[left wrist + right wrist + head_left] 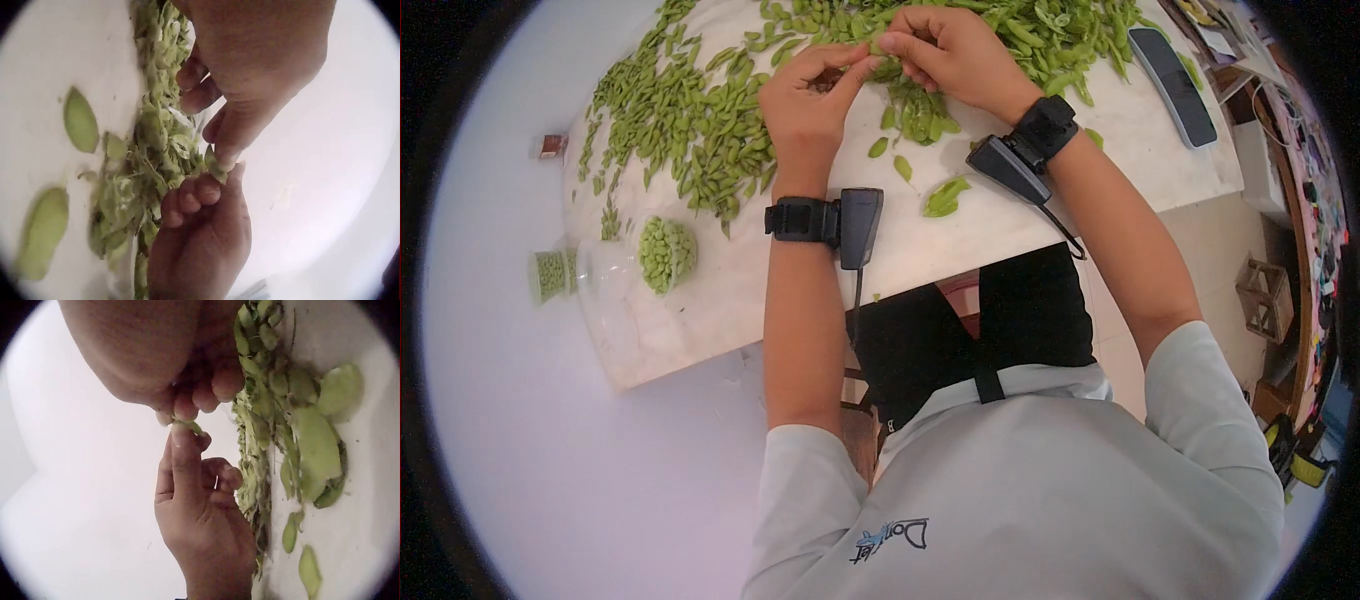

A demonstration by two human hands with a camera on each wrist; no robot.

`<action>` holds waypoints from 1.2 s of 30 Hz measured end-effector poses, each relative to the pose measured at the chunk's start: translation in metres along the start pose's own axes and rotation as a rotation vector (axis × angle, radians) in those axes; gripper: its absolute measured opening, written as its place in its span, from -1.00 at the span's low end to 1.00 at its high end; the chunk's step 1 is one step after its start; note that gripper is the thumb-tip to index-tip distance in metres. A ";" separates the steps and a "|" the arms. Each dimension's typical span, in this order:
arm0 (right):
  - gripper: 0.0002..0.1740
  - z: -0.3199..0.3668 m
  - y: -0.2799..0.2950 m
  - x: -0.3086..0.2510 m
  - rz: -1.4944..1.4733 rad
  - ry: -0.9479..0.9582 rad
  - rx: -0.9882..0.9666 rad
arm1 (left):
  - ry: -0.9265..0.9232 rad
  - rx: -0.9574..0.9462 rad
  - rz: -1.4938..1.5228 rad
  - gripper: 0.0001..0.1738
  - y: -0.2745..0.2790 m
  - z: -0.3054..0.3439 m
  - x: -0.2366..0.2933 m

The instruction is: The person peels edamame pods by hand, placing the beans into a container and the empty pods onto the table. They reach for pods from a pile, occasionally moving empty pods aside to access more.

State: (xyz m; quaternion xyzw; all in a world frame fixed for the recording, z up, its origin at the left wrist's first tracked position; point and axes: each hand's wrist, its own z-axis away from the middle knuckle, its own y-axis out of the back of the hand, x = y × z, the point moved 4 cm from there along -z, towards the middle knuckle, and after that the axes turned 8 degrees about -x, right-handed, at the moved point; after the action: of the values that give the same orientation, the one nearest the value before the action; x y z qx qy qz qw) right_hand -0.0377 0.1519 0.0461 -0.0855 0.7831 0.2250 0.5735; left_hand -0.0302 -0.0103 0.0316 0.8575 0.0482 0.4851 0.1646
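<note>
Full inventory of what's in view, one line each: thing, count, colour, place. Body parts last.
held pod: 1, green, between both hands' fingertips
bean pods: too many to count, green, heaped and scattered on the table
cup of shelled beans: 1, clear with green beans, table's left side
green-filled container: 1, by the table's left edge
phone: 1, dark screen, table's right side
table: 1, whitish, under the pods
wooden crate: 1, brown, floor at right
wrist cameras: 2, dark, one per wrist
shirt: 1, grey, worn
left hand: 1, pinching the pod
right hand: 1, same
</note>
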 end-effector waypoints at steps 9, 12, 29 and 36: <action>-0.74 0.000 -0.001 0.003 -0.154 -0.005 -0.088 | 0.064 -0.023 0.199 -0.84 -0.003 0.002 0.000; -0.73 0.001 -0.001 0.002 -0.214 -0.016 -0.095 | 0.113 -0.050 0.245 -0.84 -0.001 0.001 0.000; -0.72 -0.005 -0.003 0.016 0.156 0.156 -0.090 | 0.060 0.070 0.374 -0.82 0.008 -0.001 -0.008; -0.76 -0.011 0.018 0.022 -0.133 0.266 0.270 | 0.177 0.338 0.089 -0.74 0.082 0.038 0.049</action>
State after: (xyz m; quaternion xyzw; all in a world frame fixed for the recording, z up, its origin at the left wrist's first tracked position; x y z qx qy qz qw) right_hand -0.0614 0.1654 0.0325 -0.0884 0.8676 0.0662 0.4848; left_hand 0.0217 -0.0850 0.0807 0.8282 0.1054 0.5504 -0.0082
